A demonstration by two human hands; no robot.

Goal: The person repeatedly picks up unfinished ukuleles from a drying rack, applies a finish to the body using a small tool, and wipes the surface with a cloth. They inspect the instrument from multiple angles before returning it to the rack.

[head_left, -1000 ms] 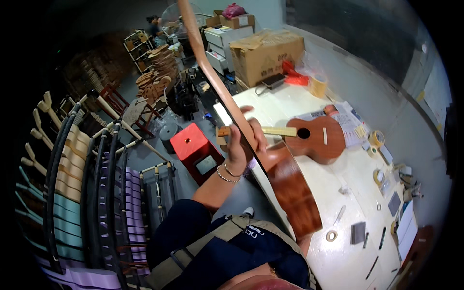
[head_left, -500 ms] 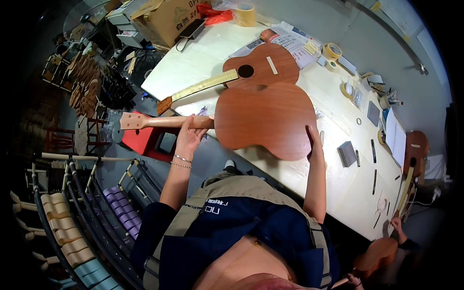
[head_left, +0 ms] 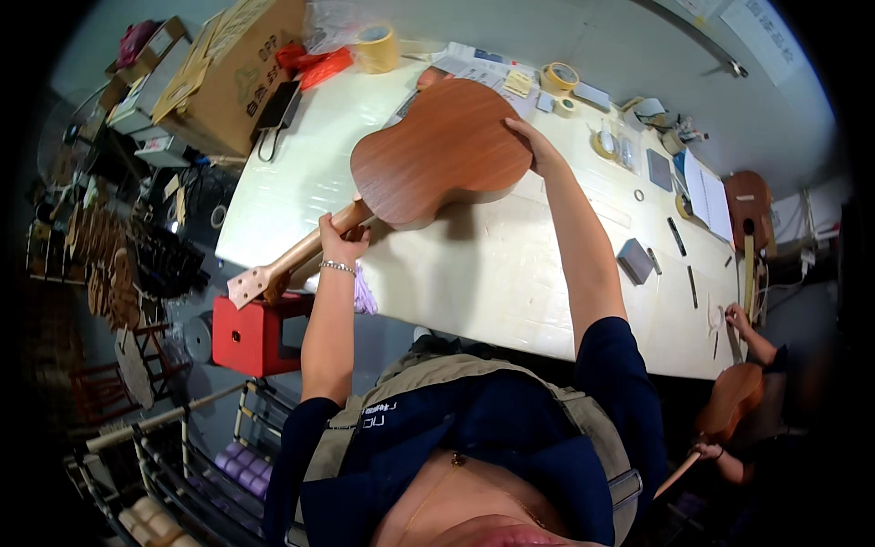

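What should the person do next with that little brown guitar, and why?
Probably lower it flat onto the white table. The left hand grips the neck, which juts past the table edge, and the right hand steadies the far rim of the little brown guitar, back side up, its body looking slightly raised.

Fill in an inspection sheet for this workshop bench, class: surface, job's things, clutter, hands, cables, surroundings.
Surface: long white workbench, partly bare.
Job's things: brown wooden ukulele, back up, body over the bench, pale neck past the edge.
Clutter: yellow tape rolls, grey block, white papers.
Hands: left hand grips the neck; right hand on the body's far edge.
Cables: black cord by the cardboard box.
Surroundings: red stool; another person with a second ukulele.
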